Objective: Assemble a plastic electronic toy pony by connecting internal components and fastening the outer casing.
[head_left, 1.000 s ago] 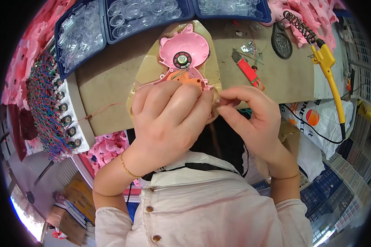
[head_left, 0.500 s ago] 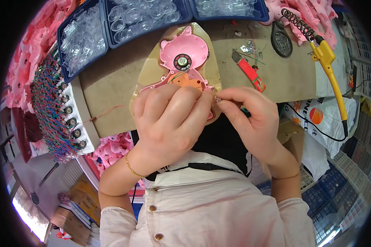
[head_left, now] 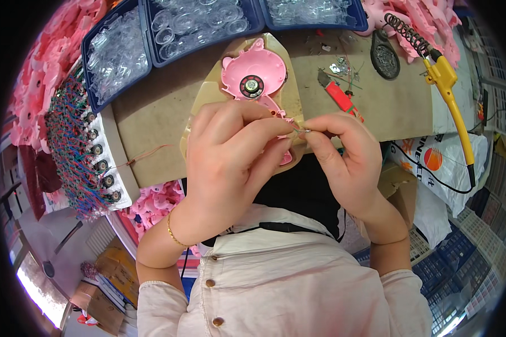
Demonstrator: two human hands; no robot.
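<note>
Two hands meet close to the person's chest. Left hand (head_left: 230, 163) curls over the lower part of a pink shell (head_left: 254, 78), steadying it. Right hand (head_left: 343, 163) pinches a thin wire (head_left: 301, 131) between thumb and forefinger, its tip at the shell's edge. The shell lies open on a tan pad (head_left: 208, 95) on the surface (head_left: 152, 118), a round speaker (head_left: 252, 86) seated inside. Beyond, blue trays (head_left: 147, 33) hold clear plastic domes (head_left: 202, 22).
</note>
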